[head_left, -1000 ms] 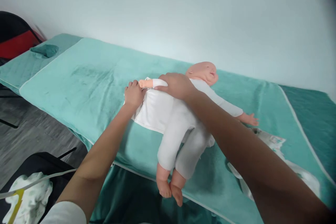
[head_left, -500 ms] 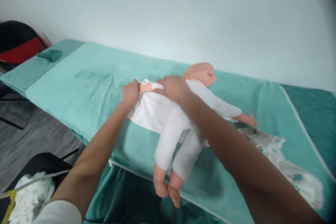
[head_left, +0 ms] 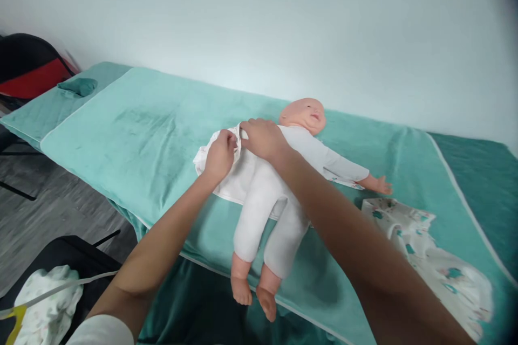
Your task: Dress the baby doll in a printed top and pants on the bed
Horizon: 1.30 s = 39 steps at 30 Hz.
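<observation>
A baby doll (head_left: 253, 229) in white lies on its back, its head toward the wall and its feet at the near edge. A white printed baby shirt (head_left: 204, 157) is spread under and beside it. My left hand (head_left: 220, 155) is closed on the shirt's bunched sleeve around the doll's hand, which is hidden by cloth and fingers. Just to its right, my right hand (head_left: 263, 139) bends its fingers over the doll's arm at the sleeve opening. The doll's other arm (head_left: 378, 184) stretches out to the right.
The doll rests on a massage bed with a green cover (head_left: 133, 118), set against a white wall. A printed baby garment (head_left: 437, 264) lies at the right. At lower left, a black chair (head_left: 83, 253) holds a crumpled printed cloth (head_left: 46, 302). Another black-and-red chair (head_left: 34, 78) stands far left.
My left hand has moved right, close to my right hand, bringing the shirt's cloth over the doll's hand, which showed before. My right hand stays nearly in place.
</observation>
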Each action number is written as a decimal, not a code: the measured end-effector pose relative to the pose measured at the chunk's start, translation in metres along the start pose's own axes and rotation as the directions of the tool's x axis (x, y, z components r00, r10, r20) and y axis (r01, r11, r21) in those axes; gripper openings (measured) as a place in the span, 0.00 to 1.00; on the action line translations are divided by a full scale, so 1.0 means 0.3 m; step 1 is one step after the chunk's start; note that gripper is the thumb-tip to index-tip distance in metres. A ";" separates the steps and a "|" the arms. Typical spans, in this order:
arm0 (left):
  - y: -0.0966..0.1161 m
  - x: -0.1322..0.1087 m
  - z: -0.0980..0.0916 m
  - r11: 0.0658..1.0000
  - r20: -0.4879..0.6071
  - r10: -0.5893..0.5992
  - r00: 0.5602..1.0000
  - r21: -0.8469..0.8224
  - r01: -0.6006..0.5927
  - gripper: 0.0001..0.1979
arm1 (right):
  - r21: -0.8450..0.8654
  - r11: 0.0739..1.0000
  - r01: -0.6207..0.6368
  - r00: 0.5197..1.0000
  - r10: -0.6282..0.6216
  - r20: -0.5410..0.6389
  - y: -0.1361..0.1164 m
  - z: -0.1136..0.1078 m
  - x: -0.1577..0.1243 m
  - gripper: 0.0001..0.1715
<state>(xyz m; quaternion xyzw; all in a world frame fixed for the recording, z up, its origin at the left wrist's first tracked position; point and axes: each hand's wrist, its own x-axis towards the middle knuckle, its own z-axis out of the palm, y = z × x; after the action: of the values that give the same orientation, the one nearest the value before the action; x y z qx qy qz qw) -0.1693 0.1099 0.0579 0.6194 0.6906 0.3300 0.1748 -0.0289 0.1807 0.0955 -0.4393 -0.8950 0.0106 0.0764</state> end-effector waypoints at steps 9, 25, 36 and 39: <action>-0.162 -0.039 -0.141 0.873 0.048 -0.089 0.995 0.485 0.055 0.28 | 0.518 0.853 -0.064 0.562 0.460 -0.688 0.173 0.040 -0.329 0.12; -0.080 0.036 -0.061 0.981 0.059 -0.026 0.998 0.192 0.014 0.17 | 0.639 0.549 -0.539 0.556 0.801 -0.220 0.251 0.086 -0.469 0.23; 0.124 0.191 -0.046 1.000 0.054 0.029 0.998 0.006 -0.029 0.10 | 0.907 0.401 -0.131 0.841 0.529 -0.112 0.183 0.147 -0.413 0.18; 0.189 0.180 -0.066 0.995 0.104 -0.012 0.994 0.102 0.001 0.07 | 0.910 0.403 -0.102 0.891 0.444 -0.097 0.182 0.154 -0.404 0.17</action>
<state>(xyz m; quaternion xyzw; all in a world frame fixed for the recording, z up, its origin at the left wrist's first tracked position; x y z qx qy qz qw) -0.1495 0.1583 0.1194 0.6416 0.6984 0.2610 0.1802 0.0800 0.1209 0.0296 -0.4717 -0.6438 0.4152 0.4367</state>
